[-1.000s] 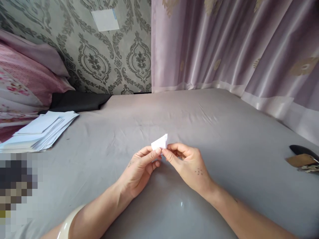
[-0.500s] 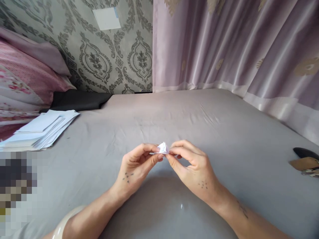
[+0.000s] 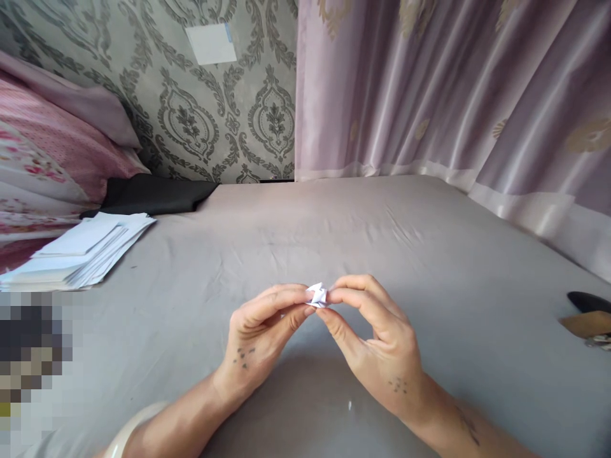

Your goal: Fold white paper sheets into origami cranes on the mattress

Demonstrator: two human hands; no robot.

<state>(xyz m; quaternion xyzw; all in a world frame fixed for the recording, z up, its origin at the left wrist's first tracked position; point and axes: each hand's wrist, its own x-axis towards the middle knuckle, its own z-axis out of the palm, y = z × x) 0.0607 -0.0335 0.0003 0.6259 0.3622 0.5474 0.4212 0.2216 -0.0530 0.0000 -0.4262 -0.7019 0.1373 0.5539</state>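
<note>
"What did the hands have hold of?"

"A scrap of folded white paper [image 3: 317, 294], up between them, just over the grey cloth [image 3: 305, 222]. The left hand [image 3: 262, 334] had it pinched, thumb drawn up close beneath the fingers. The right hand [image 3: 386, 343] took the opposite side, tips nearly together but arched wide behind."

"Why only the tips?"

"The piece was so small, I suppose, that nothing more would fit. Gripping from two sides probably kept the creases steady."

"And around them?"

"The cloth was faintly wrinkled farther out. At the right edge sat a tan object [image 3: 585, 323], which I couldn't identify. A stack of sheets [image 3: 86, 251] lay well off to the left, perhaps to leave the arms room, with something black [image 3: 153, 193] just behind."

"Farther back?"

"Grey patterned wallpaper [image 3: 186, 121] with a white card [image 3: 211, 44] on it, and a shiny mauve curtain [image 3: 429, 83] hanging to the right."
</note>
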